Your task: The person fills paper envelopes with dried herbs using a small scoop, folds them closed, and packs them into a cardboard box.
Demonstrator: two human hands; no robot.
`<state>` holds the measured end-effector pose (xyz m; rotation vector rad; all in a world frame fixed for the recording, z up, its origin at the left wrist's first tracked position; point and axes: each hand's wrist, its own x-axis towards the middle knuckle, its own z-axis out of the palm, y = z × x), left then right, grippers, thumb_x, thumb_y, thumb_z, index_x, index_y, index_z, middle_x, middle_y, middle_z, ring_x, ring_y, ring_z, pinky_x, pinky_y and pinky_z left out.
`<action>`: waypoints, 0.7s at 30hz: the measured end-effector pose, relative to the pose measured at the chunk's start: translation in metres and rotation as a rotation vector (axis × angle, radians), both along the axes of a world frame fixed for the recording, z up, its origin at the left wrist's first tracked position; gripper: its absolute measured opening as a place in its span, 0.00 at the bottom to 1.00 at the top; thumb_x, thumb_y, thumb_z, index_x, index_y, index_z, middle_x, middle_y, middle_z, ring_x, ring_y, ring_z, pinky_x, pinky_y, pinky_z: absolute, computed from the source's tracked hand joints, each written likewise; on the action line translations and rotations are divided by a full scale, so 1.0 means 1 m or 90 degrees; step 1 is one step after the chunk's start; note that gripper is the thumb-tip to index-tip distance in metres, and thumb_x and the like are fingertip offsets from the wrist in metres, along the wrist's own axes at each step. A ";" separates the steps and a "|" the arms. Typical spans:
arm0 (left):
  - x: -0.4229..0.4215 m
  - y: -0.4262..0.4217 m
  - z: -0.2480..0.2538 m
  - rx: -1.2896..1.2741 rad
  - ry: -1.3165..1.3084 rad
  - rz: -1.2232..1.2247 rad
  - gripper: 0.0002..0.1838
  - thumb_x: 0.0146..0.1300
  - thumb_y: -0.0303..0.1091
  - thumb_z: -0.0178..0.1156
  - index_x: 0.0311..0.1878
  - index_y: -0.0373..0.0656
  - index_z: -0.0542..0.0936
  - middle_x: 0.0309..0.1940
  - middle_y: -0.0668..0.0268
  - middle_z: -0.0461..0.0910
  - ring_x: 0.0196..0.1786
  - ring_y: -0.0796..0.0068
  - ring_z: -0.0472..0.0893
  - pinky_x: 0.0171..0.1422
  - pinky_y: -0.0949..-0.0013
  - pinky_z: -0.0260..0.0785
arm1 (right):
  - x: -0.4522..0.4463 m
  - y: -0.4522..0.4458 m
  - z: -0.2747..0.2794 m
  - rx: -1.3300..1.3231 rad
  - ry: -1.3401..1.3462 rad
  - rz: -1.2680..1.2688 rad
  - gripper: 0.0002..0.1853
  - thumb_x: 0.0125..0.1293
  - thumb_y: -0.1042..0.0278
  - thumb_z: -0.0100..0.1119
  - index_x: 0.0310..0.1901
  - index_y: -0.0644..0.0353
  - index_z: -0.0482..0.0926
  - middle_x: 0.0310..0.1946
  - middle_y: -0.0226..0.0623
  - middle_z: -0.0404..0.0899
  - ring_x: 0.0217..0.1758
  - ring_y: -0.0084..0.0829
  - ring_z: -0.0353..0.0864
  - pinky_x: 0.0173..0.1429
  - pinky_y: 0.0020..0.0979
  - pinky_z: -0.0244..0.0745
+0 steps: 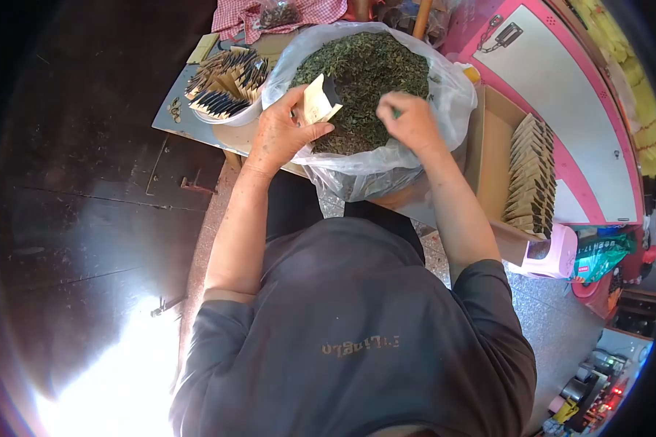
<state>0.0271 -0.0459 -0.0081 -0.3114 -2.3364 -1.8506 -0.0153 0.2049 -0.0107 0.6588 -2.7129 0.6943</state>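
My left hand [275, 135] grips a small paper packet [318, 103] between thumb and fingers. The packet is cream-coloured with a dark side, and its mouth looks open, tilted toward the upper right. My right hand [408, 122] is closed and slightly blurred, above a heap of dried green leaves [372, 62]. A bit of green shows at its fingertips, too small to name. The leaves fill a clear plastic bag [444, 120] with its edges spread wide.
A white tub [237, 119] of packets stands at the left on a small table [169, 109]. To the right, a cardboard box [492, 135] holds a row of packets [530, 175]. Behind it is a pink-and-white cabinet [561, 87]. A checked cloth [233, 18] lies at the back.
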 end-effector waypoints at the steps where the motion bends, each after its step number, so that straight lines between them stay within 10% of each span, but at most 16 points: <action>1: 0.001 -0.001 0.000 0.001 -0.003 0.002 0.36 0.41 0.32 0.78 0.58 0.41 0.76 0.40 0.66 0.82 0.42 0.77 0.77 0.50 0.72 0.70 | -0.003 0.003 0.001 -0.130 0.005 -0.080 0.08 0.56 0.71 0.54 0.36 0.57 0.81 0.32 0.43 0.82 0.36 0.46 0.81 0.42 0.38 0.76; 6: -0.003 0.002 -0.003 -0.033 -0.012 -0.021 0.38 0.46 0.28 0.75 0.63 0.39 0.71 0.47 0.68 0.78 0.50 0.78 0.77 0.57 0.70 0.71 | -0.036 0.025 0.003 -0.155 0.035 -0.232 0.18 0.62 0.54 0.47 0.31 0.59 0.82 0.27 0.52 0.80 0.34 0.55 0.79 0.41 0.47 0.73; 13: -0.007 0.003 -0.009 -0.035 0.001 0.000 0.36 0.41 0.35 0.77 0.57 0.40 0.75 0.42 0.61 0.83 0.45 0.74 0.79 0.53 0.70 0.71 | -0.057 0.003 -0.021 -0.091 0.064 -0.252 0.16 0.61 0.59 0.47 0.31 0.61 0.80 0.23 0.45 0.81 0.31 0.45 0.83 0.40 0.41 0.74; 21: -0.004 0.013 0.010 -0.115 0.000 -0.018 0.36 0.43 0.34 0.77 0.58 0.38 0.74 0.42 0.63 0.82 0.45 0.76 0.78 0.53 0.70 0.70 | -0.037 -0.016 -0.014 -0.582 -0.387 -0.182 0.12 0.63 0.65 0.48 0.32 0.65 0.77 0.16 0.37 0.74 0.10 0.22 0.66 0.14 0.24 0.58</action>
